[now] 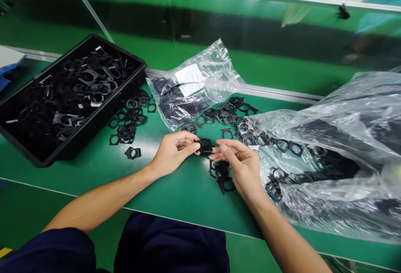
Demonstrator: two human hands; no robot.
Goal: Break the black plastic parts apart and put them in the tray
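My left hand (177,150) pinches a small black plastic part with a round hole (206,145) between thumb and fingers, just above the green table. On the part's right end, the closed fingertips of my right hand (239,162) meet its edge. Partly behind my right hand lies a small pile of similar black parts (222,175). A single loose black part (133,152) rests on the table to the left of my left hand. More of them (232,112) are scattered beyond both hands.
At the left stands a black bin (70,147) heaped with such parts. A clear bag with a white label (189,79) lies behind my hands. A large open plastic bag (328,206) spills parts on the right. A raised ledge (275,93) runs along the table's back.
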